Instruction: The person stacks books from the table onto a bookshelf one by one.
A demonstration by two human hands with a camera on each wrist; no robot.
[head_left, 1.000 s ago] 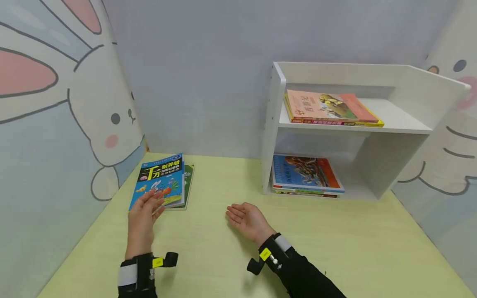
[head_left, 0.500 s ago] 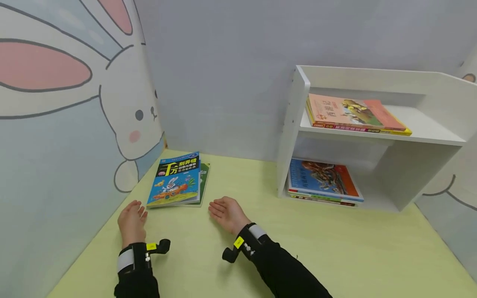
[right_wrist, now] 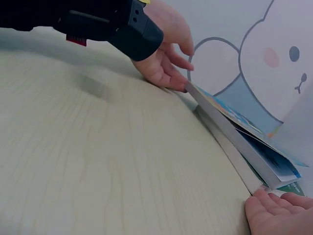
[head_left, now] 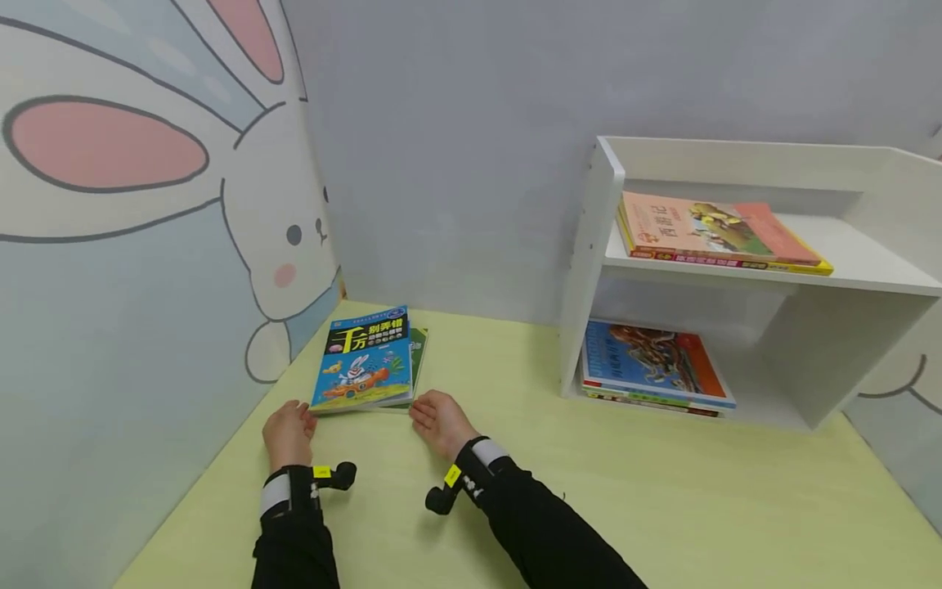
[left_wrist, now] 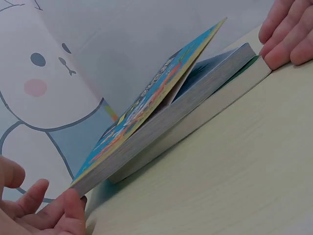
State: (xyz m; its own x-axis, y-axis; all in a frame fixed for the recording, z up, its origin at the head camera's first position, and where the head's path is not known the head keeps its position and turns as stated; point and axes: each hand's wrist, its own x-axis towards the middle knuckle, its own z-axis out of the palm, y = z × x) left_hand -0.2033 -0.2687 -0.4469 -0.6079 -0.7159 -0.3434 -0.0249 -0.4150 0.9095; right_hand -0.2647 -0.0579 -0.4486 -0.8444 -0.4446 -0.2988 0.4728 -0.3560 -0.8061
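A blue picture book with a rabbit on its cover lies askew on a green book at the table's left side. My left hand is at the blue book's near left corner. In the left wrist view its fingertips touch that overhanging corner from below, and the thumb stands apart. My right hand has its straight fingers against the green book's near right corner, palm turned inward. The blue book's cover stands slightly lifted from its pages on the right. Most of the green book is hidden.
A white two-level shelf stands at the right. Two books lie on its upper board, and a stack of books lies in the lower compartment. A wall with a painted rabbit borders the table's left edge.
My left hand has drawn back from over the blue book's cover to its near left corner. My right hand has moved left to the green book. The head view has turned left.
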